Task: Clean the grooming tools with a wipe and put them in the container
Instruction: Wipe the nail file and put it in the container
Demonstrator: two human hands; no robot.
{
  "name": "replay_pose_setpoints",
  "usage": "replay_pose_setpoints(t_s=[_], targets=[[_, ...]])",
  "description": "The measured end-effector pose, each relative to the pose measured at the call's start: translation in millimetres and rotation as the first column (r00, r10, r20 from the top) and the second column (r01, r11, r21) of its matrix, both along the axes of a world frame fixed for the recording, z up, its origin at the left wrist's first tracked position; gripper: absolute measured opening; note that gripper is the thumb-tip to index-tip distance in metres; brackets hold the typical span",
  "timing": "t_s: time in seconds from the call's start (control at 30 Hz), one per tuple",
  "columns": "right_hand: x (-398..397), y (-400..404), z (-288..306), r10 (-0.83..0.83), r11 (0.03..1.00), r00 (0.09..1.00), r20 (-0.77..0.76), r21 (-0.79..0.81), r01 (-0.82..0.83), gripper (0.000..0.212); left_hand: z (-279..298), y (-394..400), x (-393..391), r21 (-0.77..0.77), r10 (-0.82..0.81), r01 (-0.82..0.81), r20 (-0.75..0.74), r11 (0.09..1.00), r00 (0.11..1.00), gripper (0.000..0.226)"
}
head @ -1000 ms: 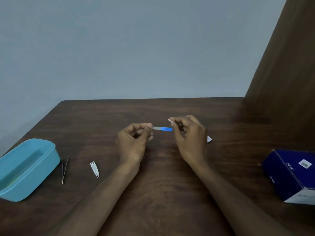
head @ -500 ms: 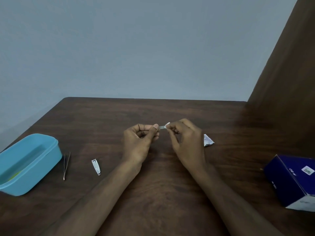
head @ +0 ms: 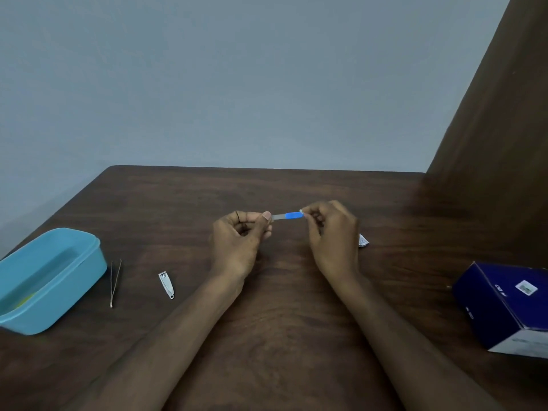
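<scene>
At frame centre, the left hand (head: 241,241) pinches a nail file (head: 287,216) by its metal end, steadying it level above the tabletop (head: 296,321) so the right hand (head: 332,235), fingers pinching a wipe (head: 301,211), can rub its blue handle. Tweezers (head: 115,282) and clipper (head: 166,285) wait beside the container (head: 89,262), lower left.
</scene>
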State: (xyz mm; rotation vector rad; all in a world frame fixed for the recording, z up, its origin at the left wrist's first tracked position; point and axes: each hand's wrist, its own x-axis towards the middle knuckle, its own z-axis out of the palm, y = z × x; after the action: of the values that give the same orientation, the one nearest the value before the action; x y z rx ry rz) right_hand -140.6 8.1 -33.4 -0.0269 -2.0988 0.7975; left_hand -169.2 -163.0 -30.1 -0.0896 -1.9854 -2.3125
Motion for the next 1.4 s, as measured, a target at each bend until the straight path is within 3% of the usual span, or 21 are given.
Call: replay_pose_setpoints(t_s=[0.17,0.27,0.37,0.6,0.83,0.97,1.07,1.2,1.4], targets=[[7,1,10,0.081,0.987,0.996,0.041,-0.139,-0.075,0.009,6,-3,6,-0.265,-0.083,0.026,-0.207,0.964,0.975,0.014],[6,1,7,0.355,0.9,0.913,0.202,-0.339,-0.275,0.015,7,-4,5,-0.245,-0.044,-0.015,-0.234,0.97,0.971,0.013],[4,1,6,0.522,0.783,0.833,0.18,-0.488,-0.386,0.016,5,-3,0,-0.22,0.024,-0.077,-0.233,0.972,0.972,0.014],[4,3,7,0.382,0.825,0.909,0.164,-0.504,-0.256,0.012,-1,-3,-7,-0.188,0.08,-0.117,-0.196,0.975,0.977,0.015],[0,3,1,0.506,0.777,0.84,0.197,-0.527,-0.344,0.012,1,-4,-4,-0.209,-0.009,-0.031,-0.188,0.977,0.982,0.016],[1,5,1,0.502,0.753,0.845,0.185,-0.574,-0.321,0.021,1,-3,-5,-0.187,0.017,-0.051,-0.181,0.981,0.983,0.018],[1,7,1,0.502,0.764,0.843,0.194,-0.556,-0.327,0.013,1,-4,-5,-0.161,0.024,-0.052,-0.171,0.985,0.985,0.018],[4,5,5,0.6,0.729,0.769,0.22,-0.545,-0.414,0.01,1,-2,-1,-0.21,-0.047,0.005,-0.195,0.978,0.98,0.019],[1,9,1,0.525,0.741,0.829,0.195,-0.584,-0.332,0.009,0,-4,-8,-0.178,0.062,-0.093,-0.173,0.98,0.983,0.015]])
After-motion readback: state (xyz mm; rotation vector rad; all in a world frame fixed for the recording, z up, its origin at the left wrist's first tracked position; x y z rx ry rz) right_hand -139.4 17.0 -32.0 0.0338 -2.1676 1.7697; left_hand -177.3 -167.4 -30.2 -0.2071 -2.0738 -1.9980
